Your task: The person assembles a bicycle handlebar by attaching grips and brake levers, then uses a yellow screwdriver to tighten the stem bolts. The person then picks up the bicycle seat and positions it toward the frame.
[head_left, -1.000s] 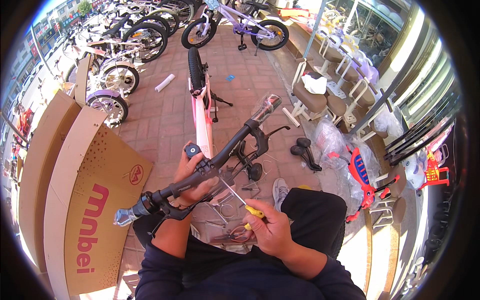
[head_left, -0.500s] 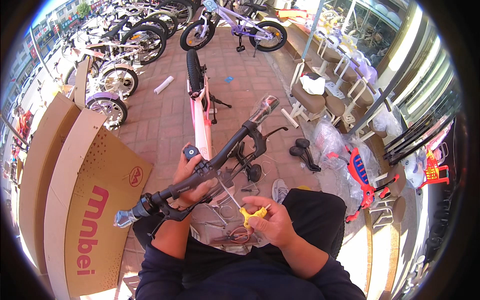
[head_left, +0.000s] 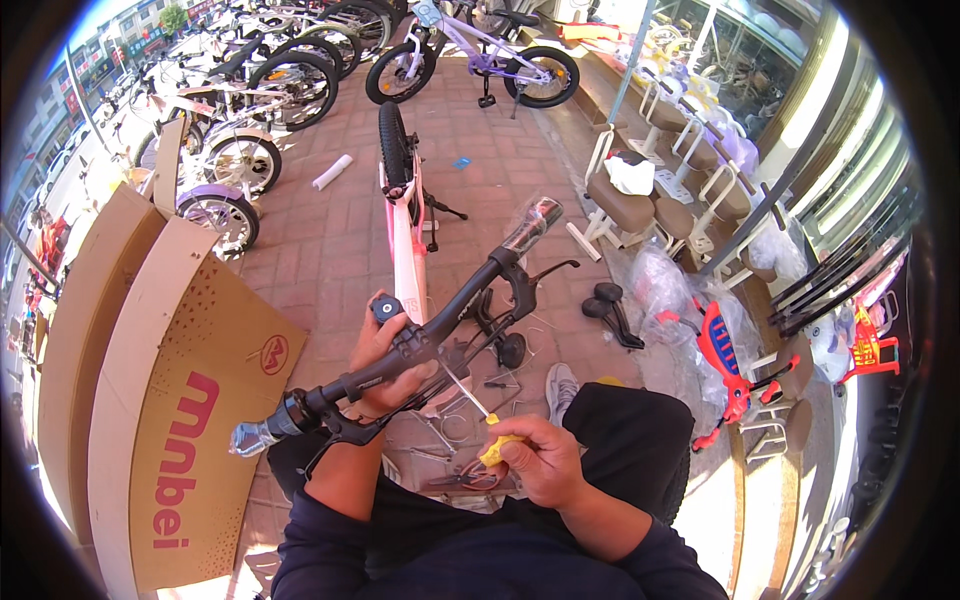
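Note:
A black bicycle handlebar (head_left: 467, 298) lies slantwise in front of me, its grips wrapped in clear plastic. My left hand (head_left: 369, 350) is closed around its middle at the stem (head_left: 410, 345), thumb beside the stem's round top and fingers underneath. Low on the right, my right hand (head_left: 548, 465) pinches a yellow three-way hex wrench (head_left: 494, 443). One thin metal shaft of it points up and left to the stem area; its tip is lost among the cables. Behind the bar, the pink and white bicycle frame (head_left: 408, 265) stretches away to a black-tyred wheel (head_left: 395, 145).
Large cardboard boxes (head_left: 215, 400) stand on the left. Loose tools and cables lie on the brick paving below the bar. Black pedals or cranks (head_left: 612, 312), plastic wrapping (head_left: 660, 280) and a red-and-blue child seat part (head_left: 722, 350) are at the right. Parked bicycles (head_left: 290, 90) line the far left.
My right hand has turned the yellow wrench, so its handle now shows edge-on and its other shaft no longer shows. The left hand keeps its hold on the handlebar.

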### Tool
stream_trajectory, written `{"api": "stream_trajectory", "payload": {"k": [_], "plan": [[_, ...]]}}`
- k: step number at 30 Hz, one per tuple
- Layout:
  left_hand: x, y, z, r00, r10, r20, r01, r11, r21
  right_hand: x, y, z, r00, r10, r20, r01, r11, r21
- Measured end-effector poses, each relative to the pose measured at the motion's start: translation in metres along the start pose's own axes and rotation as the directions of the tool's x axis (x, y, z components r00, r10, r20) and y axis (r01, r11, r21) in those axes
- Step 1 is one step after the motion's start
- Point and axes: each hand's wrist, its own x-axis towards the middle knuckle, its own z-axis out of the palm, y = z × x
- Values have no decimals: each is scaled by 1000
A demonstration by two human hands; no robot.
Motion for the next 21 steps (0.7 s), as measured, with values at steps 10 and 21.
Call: {"api": "stream_trajectory", "payload": {"k": [10,21], "plan": [[-4,-1,-3,1000,-21,-3,21,1000,-18,4,-8,10,981,-4,-196,7,1000,17],[-6,-2,-2,999,-48,-8,48,999,9,0,-12,5,953,-292,-85,121,619,-776]]}}
